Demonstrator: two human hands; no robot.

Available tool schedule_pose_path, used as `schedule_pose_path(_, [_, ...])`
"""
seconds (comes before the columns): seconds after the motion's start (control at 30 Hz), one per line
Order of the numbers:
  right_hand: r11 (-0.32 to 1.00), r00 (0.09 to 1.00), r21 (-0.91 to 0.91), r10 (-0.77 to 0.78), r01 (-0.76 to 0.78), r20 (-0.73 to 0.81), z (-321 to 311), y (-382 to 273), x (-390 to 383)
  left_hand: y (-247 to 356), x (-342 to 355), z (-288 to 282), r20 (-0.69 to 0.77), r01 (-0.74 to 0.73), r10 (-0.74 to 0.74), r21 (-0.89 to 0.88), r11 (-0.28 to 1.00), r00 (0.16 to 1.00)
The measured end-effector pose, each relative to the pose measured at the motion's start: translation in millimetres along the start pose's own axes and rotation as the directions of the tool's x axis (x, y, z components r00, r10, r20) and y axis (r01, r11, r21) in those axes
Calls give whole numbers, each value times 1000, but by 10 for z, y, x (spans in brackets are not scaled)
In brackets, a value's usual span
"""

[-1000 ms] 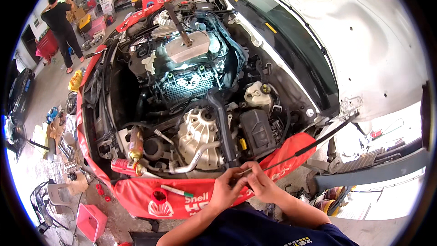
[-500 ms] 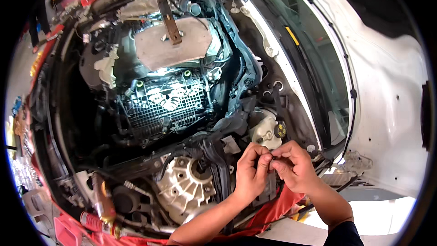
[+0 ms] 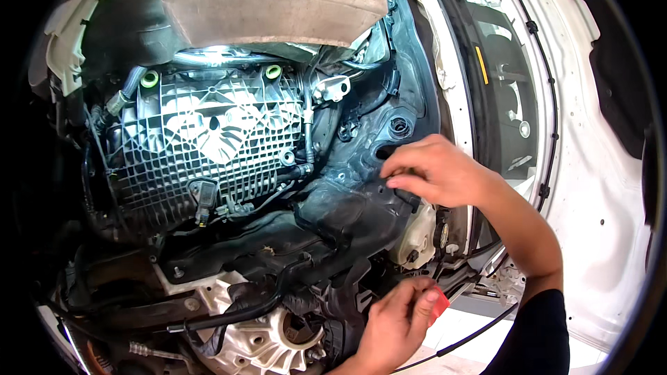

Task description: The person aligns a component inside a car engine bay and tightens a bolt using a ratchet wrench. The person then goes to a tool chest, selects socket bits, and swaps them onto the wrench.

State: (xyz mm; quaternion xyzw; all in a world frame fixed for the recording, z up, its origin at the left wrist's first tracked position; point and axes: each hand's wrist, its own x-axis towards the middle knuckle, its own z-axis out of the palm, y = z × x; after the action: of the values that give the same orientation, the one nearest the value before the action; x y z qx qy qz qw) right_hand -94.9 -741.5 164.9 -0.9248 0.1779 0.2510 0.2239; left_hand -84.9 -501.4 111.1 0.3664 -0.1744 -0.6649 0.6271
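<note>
Right hand [image 3: 439,170], left hand [image 3: 397,325] apart; pale reservoir [image 3: 418,235] between them.

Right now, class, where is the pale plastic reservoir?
It sits in the head view, lower right of centre, between the right hand above and the left hand below.

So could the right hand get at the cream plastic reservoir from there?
Probably yes: the right hand is close to the cream plastic reservoir, and the left hand leaves much of it uncovered. Whether the right hand holds something small is unclear.
</note>
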Motion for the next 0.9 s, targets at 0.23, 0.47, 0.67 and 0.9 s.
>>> schedule_pose_path(0.23, [989, 909, -140, 7, 57, 417, 248, 149, 303, -124, -8, 44, -31, -87, 86, -40, 995, 996])
schedule_pose_path(0.47, [990, 905, -93, -58, 107, 421, 252, 288, 327, -131, 2, 50, -46, -95, 93, -34, 995, 995])
schedule_pose_path(0.67, [1000, 903, 17, -27, 21, 428, 244, 334, 303, -103, 15, 51, -51, -82, 80, -36, 996, 995])
schedule_pose_path(0.9, [998, 932, -58, 26, -6, 362, 327, 326, 263, -129, -1, 61, -47, -45, 41, -85, 995, 998])
